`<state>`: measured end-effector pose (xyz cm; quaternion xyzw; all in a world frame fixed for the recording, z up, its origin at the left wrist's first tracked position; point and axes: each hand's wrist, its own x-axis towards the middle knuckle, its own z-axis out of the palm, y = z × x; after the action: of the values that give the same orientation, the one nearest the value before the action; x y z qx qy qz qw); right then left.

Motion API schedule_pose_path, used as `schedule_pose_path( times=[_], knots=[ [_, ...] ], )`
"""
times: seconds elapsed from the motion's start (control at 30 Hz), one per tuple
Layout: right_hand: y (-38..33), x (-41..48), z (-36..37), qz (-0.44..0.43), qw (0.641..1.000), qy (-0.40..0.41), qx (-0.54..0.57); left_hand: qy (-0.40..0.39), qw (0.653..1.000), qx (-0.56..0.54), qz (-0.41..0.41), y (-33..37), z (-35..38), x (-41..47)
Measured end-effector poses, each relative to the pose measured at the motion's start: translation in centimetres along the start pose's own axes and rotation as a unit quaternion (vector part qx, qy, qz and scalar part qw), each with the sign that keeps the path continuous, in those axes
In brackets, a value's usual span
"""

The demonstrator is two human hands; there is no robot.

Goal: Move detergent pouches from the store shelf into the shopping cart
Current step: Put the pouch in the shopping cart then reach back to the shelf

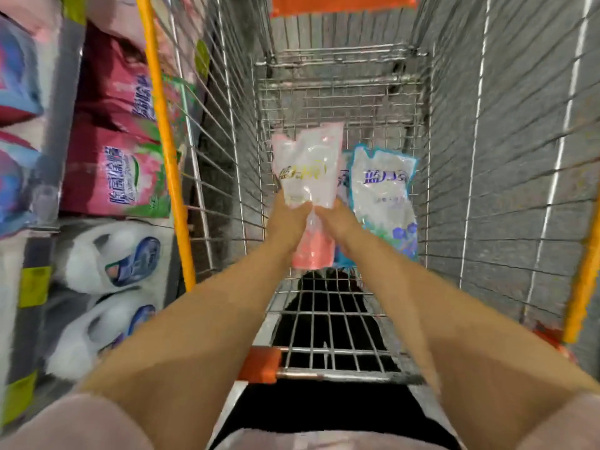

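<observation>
both hands, left hand (290, 219) & right hand (336, 219), grasp the pink pouch (308, 177) at frame center, inside the cart (328, 92), w/ a blue pouch (384, 196) lying just to its right.

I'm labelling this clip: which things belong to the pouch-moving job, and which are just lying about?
Job: pink pouch, gripped by left hand and right hand; blue pouch lying in the cart.
Lying about: red bags and white packs stacked left of the cart.
</observation>
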<state>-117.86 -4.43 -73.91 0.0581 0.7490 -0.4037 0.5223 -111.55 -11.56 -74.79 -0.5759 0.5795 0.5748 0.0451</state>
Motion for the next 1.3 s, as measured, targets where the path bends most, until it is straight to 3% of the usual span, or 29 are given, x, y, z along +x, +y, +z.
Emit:
schedule_pose_path(
  times=[0.17,0.3,0.47,0.63,0.83,0.93,1.1,1.3],
  knots=[
    [2.1,1.8,2.4,0.016,0.995,-0.046,-0.088,0.028,0.998,0.059,-0.024,-3.4,-0.4,2.4],
    [2.3,1.0,3.5,0.029,0.996,-0.037,-0.082,0.037,0.989,0.112,-0.085,-4.8,-0.3,3.2],
    [1.5,-0.3,3.4,0.055,0.995,-0.025,-0.077,0.025,0.975,0.197,-0.096,-3.5,-0.9,1.5],
    [-1.1,-3.7,1.1,-0.004,0.997,0.007,-0.078,0.001,0.982,0.189,0.004,1.6,-2.8,-2.5],
    [-4.3,-10.8,-0.6,-0.074,0.994,0.0,-0.077,0.022,0.989,0.106,0.098,5.6,-5.1,-10.6],
    [-4.4,-15.6,-0.7,-0.156,0.982,-0.006,-0.107,0.052,0.988,0.037,0.138,5.9,-5.8,-15.9],
    [-3.9,-25.3,-1.1,-0.294,0.935,-0.02,-0.197,0.144,0.957,-0.061,0.244,4.9,-7.5,-26.0],
    [-1.4,-38.1,0.9,-0.434,0.877,-0.044,-0.203,0.26,0.897,-0.164,0.316,1.7,-11.9,-38.5]
  ],
)
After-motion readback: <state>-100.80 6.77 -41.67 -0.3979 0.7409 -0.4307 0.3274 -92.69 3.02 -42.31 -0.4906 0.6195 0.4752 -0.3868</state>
